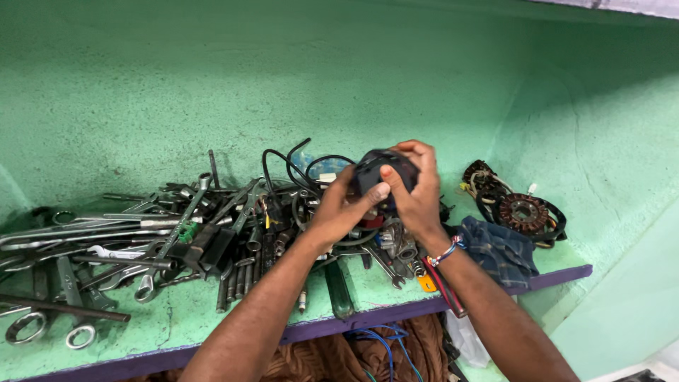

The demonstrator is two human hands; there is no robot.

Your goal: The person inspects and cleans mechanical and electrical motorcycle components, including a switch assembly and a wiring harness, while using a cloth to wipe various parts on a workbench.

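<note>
Both of my hands hold one small dark blue-black boxy part (373,172) above the green shelf (177,322). My left hand (343,205) grips it from below and the left, thumb pressed on its front face. My right hand (416,187) wraps over its top and right side; a coloured thread bracelet (445,252) sits on that wrist. Black cables (286,166) arch up just left of the part. Under my hands lies a heap of sockets, wires and small metal fittings (392,244).
Several spanners, wrenches and rods (106,244) cover the shelf's left half. A copper-wound stator coil (523,212) and a blue cloth (498,251) lie at the right. The shelf has a purple front edge (368,318); brown fabric and blue wires (382,346) hang below.
</note>
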